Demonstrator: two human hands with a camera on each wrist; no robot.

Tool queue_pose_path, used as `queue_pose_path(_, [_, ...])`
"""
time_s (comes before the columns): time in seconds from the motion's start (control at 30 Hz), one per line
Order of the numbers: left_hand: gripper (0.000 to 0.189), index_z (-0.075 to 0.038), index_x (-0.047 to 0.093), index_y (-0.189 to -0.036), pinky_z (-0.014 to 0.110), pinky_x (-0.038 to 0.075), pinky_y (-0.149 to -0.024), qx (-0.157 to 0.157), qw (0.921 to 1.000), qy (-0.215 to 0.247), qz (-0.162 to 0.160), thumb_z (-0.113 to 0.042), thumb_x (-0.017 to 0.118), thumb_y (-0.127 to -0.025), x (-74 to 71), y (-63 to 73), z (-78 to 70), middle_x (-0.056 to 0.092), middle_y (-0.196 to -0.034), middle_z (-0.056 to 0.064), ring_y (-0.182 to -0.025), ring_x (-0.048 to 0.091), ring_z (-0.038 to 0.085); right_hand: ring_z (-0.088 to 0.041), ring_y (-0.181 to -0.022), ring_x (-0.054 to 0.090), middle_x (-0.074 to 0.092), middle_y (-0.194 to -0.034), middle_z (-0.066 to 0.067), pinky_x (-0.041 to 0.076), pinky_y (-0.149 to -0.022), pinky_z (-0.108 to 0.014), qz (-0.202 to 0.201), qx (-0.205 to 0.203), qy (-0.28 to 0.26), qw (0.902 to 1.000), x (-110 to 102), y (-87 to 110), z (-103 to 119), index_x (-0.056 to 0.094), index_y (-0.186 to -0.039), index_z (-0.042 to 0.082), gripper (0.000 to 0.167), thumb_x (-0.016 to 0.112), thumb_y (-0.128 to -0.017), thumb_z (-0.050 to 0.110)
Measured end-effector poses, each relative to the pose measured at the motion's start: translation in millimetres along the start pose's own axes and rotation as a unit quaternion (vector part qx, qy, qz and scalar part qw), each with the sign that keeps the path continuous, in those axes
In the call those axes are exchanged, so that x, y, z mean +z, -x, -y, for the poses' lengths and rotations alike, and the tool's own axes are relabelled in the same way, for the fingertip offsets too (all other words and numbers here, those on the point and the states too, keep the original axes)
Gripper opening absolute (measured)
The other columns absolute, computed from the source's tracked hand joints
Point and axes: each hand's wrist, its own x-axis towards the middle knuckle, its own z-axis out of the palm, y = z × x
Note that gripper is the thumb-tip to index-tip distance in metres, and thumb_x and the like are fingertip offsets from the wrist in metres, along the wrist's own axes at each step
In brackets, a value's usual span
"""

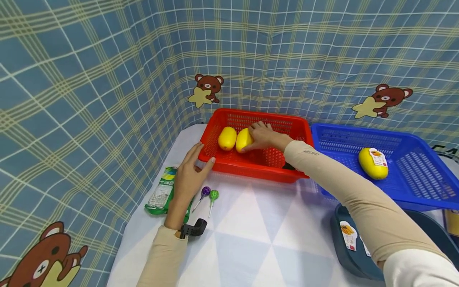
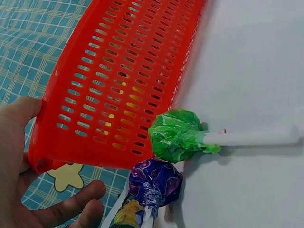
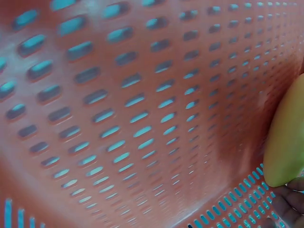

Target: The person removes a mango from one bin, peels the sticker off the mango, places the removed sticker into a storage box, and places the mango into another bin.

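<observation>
My right hand (image 1: 263,136) reaches into the red basket (image 1: 247,168) and grips a yellow oval fruit (image 1: 243,140), fingers over its far side and thumb by its near end. The right wrist view shows fingertips (image 3: 287,202) at the end of that fruit (image 3: 287,137). A second yellow fruit (image 1: 227,138) lies just to its left. My left hand (image 1: 188,175) holds the basket's left front corner, thumb against the rim, with the other fingers spread in the left wrist view. Below that corner lie a purple lollipop (image 1: 206,191) and a green lollipop (image 1: 214,194).
A green-and-white packet (image 1: 161,195) lies partly under my left forearm. At the right, a blue basket (image 1: 412,137) contains a labelled yellow fruit (image 1: 373,164). In front of it stands a dark teal tub (image 1: 340,249) with food-picture labels, partly covered by my right sleeve. Checked cloth hangs behind.
</observation>
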Motion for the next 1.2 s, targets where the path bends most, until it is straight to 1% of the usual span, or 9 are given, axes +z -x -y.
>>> queue_pose_path(0.17, [0.070, -0.019, 0.046, -0.151, 0.039, 0.057, -0.083, 0.007, 1.0000, 0.003, 0.003, -0.053, 0.064, -0.093, 1.5, 0.3, -9.3, 0.039, -0.157, -0.005, -0.134, 0.050, 0.024, -0.039, -0.136, 0.029, 0.033, -0.154, -0.022, 0.026, -0.105, -0.057, 0.003, 0.000, -0.001, 1.0000, -8, 9.3, -6, 0.032, -0.154, -0.001, 0.107, 0.063, -0.083, 0.072])
queue_pose_path(0.33, [0.069, -0.017, 0.047, -0.151, 0.040, 0.057, -0.085, 0.016, 0.9998, 0.009, -0.002, -0.051, 0.065, -0.093, 1.5, -2.3, -14.3, 0.040, -0.156, -0.003, -0.135, 0.048, 0.024, -0.038, -0.141, 0.025, 0.031, -0.158, -0.018, 0.024, -0.108, -0.058, -0.006, -0.001, 0.017, 0.9998, -20, 19.2, -10, 0.032, -0.155, 0.002, 0.107, 0.063, -0.082, 0.074])
queue_pose_path(0.4, [0.069, -0.017, 0.047, -0.151, 0.040, 0.058, -0.082, 0.017, 0.9998, 0.011, -0.004, -0.051, 0.065, -0.094, 1.5, -2.9, -14.3, 0.040, -0.156, -0.002, -0.127, 0.056, 0.026, -0.037, -0.143, 0.024, 0.030, -0.158, -0.017, 0.023, -0.108, -0.059, -0.006, -0.007, 0.018, 0.9998, -26, 24.1, -10, 0.033, -0.155, 0.003, 0.104, 0.063, -0.083, 0.072])
queue_pose_path(0.47, [0.069, -0.016, 0.047, -0.151, 0.039, 0.058, -0.079, 0.015, 0.9997, 0.016, -0.003, -0.050, 0.065, -0.094, 1.1, -2.9, -14.1, 0.040, -0.157, -0.002, -0.111, 0.063, 0.027, -0.036, -0.143, 0.023, 0.031, -0.158, -0.017, 0.023, -0.107, -0.058, -0.003, -0.014, 0.018, 0.9997, -32, 29.6, -11, 0.036, -0.154, 0.003, 0.099, 0.063, -0.085, 0.070])
queue_pose_path(0.57, [0.069, -0.017, 0.046, -0.151, 0.039, 0.057, -0.076, 0.010, 0.9997, 0.022, -0.001, -0.050, 0.065, -0.094, 1.0, -2.5, -13.0, 0.039, -0.157, -0.002, -0.090, 0.065, 0.028, -0.035, -0.142, 0.024, 0.033, -0.157, -0.016, 0.022, -0.107, -0.058, -0.002, -0.021, 0.021, 0.9996, -39, 38.1, -12, 0.040, -0.152, 0.004, 0.090, 0.063, -0.089, 0.064])
queue_pose_path(0.67, [0.070, -0.017, 0.045, -0.152, 0.039, 0.057, -0.075, 0.005, 0.9996, 0.027, 0.004, -0.051, 0.065, -0.094, 1.5, -1.6, -11.9, 0.038, -0.158, -0.004, -0.082, 0.063, 0.026, -0.035, -0.142, 0.025, 0.034, -0.157, -0.015, 0.021, -0.108, -0.059, -0.009, -0.021, 0.021, 0.9995, -46, 48.5, -16, 0.042, -0.151, 0.005, 0.082, 0.062, -0.092, 0.058])
queue_pose_path(0.73, [0.070, -0.017, 0.045, -0.152, 0.040, 0.057, -0.076, 0.004, 0.9995, 0.029, 0.006, -0.050, 0.065, -0.094, 2.2, -0.8, -11.0, 0.038, -0.158, -0.004, -0.085, 0.063, 0.026, -0.036, -0.143, 0.025, 0.034, -0.157, -0.015, 0.021, -0.108, -0.060, -0.018, -0.019, 0.021, 0.9994, -53, 56.3, -18, 0.042, -0.152, 0.006, 0.079, 0.060, -0.094, 0.057])
queue_pose_path(0.93, [0.069, -0.016, 0.046, -0.152, 0.042, 0.057, -0.078, 0.002, 0.9993, 0.038, 0.003, -0.049, 0.065, -0.094, 1.5, 1.2, -9.1, 0.039, -0.157, 0.000, -0.091, 0.064, 0.031, -0.039, -0.146, 0.023, 0.036, -0.156, -0.016, 0.018, -0.110, -0.065, -0.066, -0.018, -0.025, 0.9973, -74, 88.5, -20, 0.046, -0.150, 0.010, 0.070, 0.055, -0.098, 0.055])
queue_pose_path(1.2, [0.068, -0.018, 0.046, -0.152, 0.042, 0.057, -0.078, -0.002, 0.9994, 0.034, 0.002, -0.048, 0.066, -0.094, 1.4, 3.6, -7.8, 0.038, -0.157, -0.002, -0.086, 0.064, 0.028, -0.036, -0.140, 0.035, 0.047, -0.148, -0.016, 0.023, -0.107, -0.064, -0.132, -0.026, -0.050, 0.9897, -84, 148.0, -26, 0.054, -0.144, 0.005, 0.061, 0.062, -0.098, 0.045])
